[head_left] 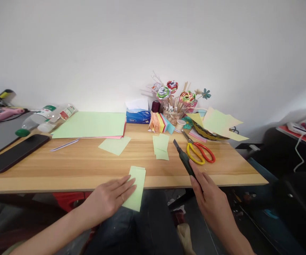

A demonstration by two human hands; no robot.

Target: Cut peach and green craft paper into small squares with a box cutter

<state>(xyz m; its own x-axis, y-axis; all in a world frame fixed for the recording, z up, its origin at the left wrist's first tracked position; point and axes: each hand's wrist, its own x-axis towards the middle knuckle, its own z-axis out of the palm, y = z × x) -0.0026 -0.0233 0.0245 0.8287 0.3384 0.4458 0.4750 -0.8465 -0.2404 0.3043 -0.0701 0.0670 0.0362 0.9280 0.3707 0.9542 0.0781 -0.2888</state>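
My left hand [109, 198] lies flat with fingers stretched over a folded light-green paper strip [137, 182] at the table's front edge. The strip's lower end sticks out past that edge; my left thumb is hidden. In my right hand [211, 198] is a dark green utility knife [185, 161], its blade pointing up and to the left. My fingers are closed round its handle. Just beyond the knife rest scissors [195, 152] with one yellow and one red handle. Small green paper pieces [161, 146] lie left of the knife, and another green piece [115, 145] sits farther left.
Large green sheets [94, 124] lie at the back left, near plastic bottles [43, 115] and a black phone [16, 152]. A tissue box [138, 112], folded coloured papers [162, 123], paper flowers [173, 91] and a paper-filled basket [207, 132] stand along the wall.
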